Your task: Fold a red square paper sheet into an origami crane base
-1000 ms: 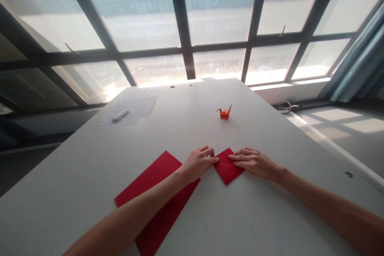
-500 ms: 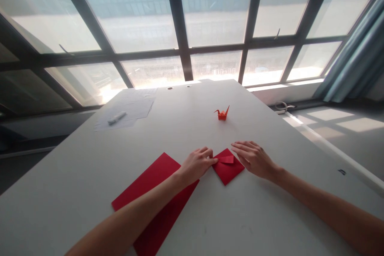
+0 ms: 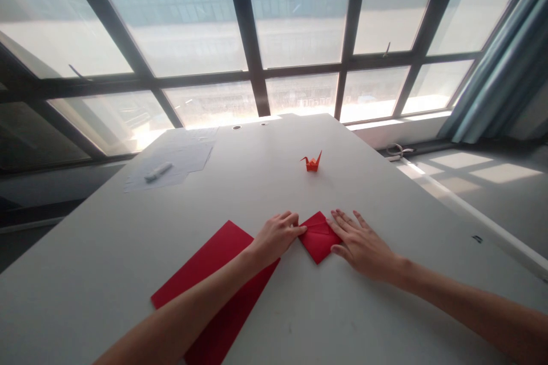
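A small folded square of red paper [image 3: 317, 245] lies on the white table, one corner towards me, with a narrow flap across its upper part. My left hand [image 3: 279, 235] pinches its left corner between thumb and curled fingers. Spread out flat, my right hand [image 3: 362, 242] rests its fingers on the right side of the square and covers that corner. Under my left forearm lies a larger red sheet or stack of paper [image 3: 214, 262], partly hidden by the arm.
A folded orange paper crane [image 3: 312, 164] stands beyond my hands. White papers [image 3: 188, 151] lie at the far left with a white, stick-like object [image 3: 158, 171] on them. Tall windows rise behind the white table [image 3: 128, 251]. A cable [image 3: 398, 151] lies beyond the table's right edge.
My right hand has come down onto the right side of the folded paper, fingers now spread, pressing the flap flat. My left hand keeps its pinch. The view has shifted slightly.
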### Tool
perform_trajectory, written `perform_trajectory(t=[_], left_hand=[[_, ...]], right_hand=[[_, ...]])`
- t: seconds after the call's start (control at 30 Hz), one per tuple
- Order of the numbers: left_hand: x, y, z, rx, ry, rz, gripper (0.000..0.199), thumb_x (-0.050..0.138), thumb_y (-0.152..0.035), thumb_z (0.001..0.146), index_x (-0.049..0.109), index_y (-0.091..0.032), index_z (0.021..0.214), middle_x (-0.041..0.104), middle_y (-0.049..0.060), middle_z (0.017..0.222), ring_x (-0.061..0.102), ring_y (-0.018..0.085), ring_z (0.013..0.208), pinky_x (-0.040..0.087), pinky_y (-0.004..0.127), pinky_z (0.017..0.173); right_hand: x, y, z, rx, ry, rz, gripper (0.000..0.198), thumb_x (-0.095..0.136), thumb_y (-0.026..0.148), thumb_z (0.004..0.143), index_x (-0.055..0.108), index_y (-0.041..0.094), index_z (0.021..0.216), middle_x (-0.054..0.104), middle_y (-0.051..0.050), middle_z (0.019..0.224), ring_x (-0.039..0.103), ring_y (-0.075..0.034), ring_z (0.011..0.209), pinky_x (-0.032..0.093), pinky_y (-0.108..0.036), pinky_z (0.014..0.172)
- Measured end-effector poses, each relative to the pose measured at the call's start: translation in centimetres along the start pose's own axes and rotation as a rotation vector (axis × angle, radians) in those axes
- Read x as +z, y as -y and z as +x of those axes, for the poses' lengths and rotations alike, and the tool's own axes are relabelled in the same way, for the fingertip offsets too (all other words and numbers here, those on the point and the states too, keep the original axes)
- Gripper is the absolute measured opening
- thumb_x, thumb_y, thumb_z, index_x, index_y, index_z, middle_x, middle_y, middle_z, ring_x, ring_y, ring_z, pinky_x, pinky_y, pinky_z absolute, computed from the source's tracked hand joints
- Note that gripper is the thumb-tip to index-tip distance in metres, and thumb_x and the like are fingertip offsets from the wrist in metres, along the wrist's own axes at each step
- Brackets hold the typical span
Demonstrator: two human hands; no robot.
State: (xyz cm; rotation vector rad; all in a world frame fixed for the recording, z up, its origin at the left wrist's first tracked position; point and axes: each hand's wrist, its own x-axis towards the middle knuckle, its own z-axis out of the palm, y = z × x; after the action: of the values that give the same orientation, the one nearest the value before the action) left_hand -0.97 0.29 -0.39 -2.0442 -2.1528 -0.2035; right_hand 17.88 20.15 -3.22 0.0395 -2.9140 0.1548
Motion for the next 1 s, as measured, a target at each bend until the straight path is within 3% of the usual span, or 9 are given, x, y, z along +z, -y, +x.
perform_trajectory(t=[0.17, 0.3, 0.37, 0.43, 0.53, 0.67, 0.8, 1.0], left_hand=[[-0.1, -0.1, 0.1, 0.002, 0.000, 0.012, 0.023, 0.049, -0.021, 0.098, 0.068, -0.027, 0.108, 0.059, 0.004, 0.094, 0.054, 0.017, 0.086, 0.045, 0.026, 0.073], [-0.1, -0.1, 0.0, 0.002, -0.007, 0.015, 0.022, 0.050, -0.020, 0.097, 0.068, -0.027, 0.107, 0.059, 0.004, 0.094, 0.054, 0.016, 0.085, 0.045, 0.026, 0.073], [-0.1, -0.1, 0.0, 0.003, -0.010, 0.011, 0.022, 0.049, -0.021, 0.098, 0.068, -0.027, 0.107, 0.058, 0.004, 0.094, 0.054, 0.016, 0.085, 0.045, 0.025, 0.073], [0.0, 0.0, 0.0, 0.003, -0.012, 0.001, 0.023, 0.047, -0.022, 0.099, 0.069, -0.027, 0.107, 0.058, 0.004, 0.093, 0.054, 0.016, 0.085, 0.046, 0.025, 0.073], [0.0, 0.1, -0.1, -0.002, -0.016, -0.031, 0.025, 0.046, -0.022, 0.099, 0.068, -0.028, 0.108, 0.059, 0.004, 0.095, 0.054, 0.015, 0.086, 0.046, 0.024, 0.073], [0.0, 0.3, -0.1, 0.016, -0.025, -0.073, 0.027, 0.044, -0.020, 0.099, 0.069, -0.027, 0.108, 0.059, 0.005, 0.096, 0.055, 0.015, 0.088, 0.047, 0.023, 0.076], [0.0, 0.6, 0.0, 0.038, -0.023, -0.091, 0.027, 0.045, -0.018, 0.098, 0.069, -0.025, 0.108, 0.061, 0.006, 0.101, 0.057, 0.016, 0.092, 0.048, 0.025, 0.081], [-0.1, 0.9, 0.5, 0.133, -0.038, -0.153, 0.027, 0.044, -0.016, 0.099, 0.067, -0.022, 0.112, 0.061, 0.007, 0.127, 0.051, 0.020, 0.121, 0.046, 0.034, 0.100]], right_hand=[[-1.3, 0.1, 0.6, 0.102, -0.048, 0.050, 0.058, 0.031, 0.046, 0.102, 0.037, 0.013, 0.148, 0.035, -0.017, 0.154, 0.029, -0.029, 0.144, 0.026, -0.055, 0.115], [-1.5, 1.1, 1.4, 0.013, -0.109, 0.125, 0.053, 0.035, 0.038, 0.102, 0.035, 0.015, 0.150, 0.040, -0.015, 0.152, 0.033, -0.027, 0.142, 0.027, -0.053, 0.115], [-1.4, 1.1, 1.5, 0.039, -0.162, 0.177, 0.043, 0.035, 0.031, 0.101, 0.051, 0.017, 0.139, 0.050, -0.013, 0.145, 0.042, -0.026, 0.137, 0.033, -0.050, 0.112], [-1.3, 0.8, 1.4, 0.084, -0.220, 0.222, 0.035, 0.038, 0.026, 0.100, 0.068, 0.021, 0.117, 0.059, -0.010, 0.136, 0.050, -0.026, 0.129, 0.039, -0.047, 0.107], [-1.0, 0.3, 1.1, 0.054, -0.226, 0.266, 0.030, 0.044, 0.024, 0.097, 0.074, 0.025, 0.097, 0.066, -0.007, 0.124, 0.056, -0.025, 0.118, 0.044, -0.045, 0.100], [-0.8, -0.2, 1.1, 0.037, -0.203, 0.313, 0.028, 0.046, 0.021, 0.096, 0.070, 0.025, 0.110, 0.067, -0.008, 0.111, 0.058, -0.023, 0.105, 0.047, -0.040, 0.092], [-0.8, -0.5, 1.6, 0.052, -0.166, 0.275, 0.026, 0.047, 0.020, 0.095, 0.069, 0.024, 0.109, 0.064, -0.008, 0.108, 0.056, -0.023, 0.101, 0.046, -0.039, 0.090], [-0.8, -1.1, 2.2, 0.045, -0.096, 0.223, 0.026, 0.050, 0.016, 0.092, 0.066, 0.025, 0.111, 0.062, -0.007, 0.103, 0.054, -0.022, 0.096, 0.044, -0.036, 0.087]])
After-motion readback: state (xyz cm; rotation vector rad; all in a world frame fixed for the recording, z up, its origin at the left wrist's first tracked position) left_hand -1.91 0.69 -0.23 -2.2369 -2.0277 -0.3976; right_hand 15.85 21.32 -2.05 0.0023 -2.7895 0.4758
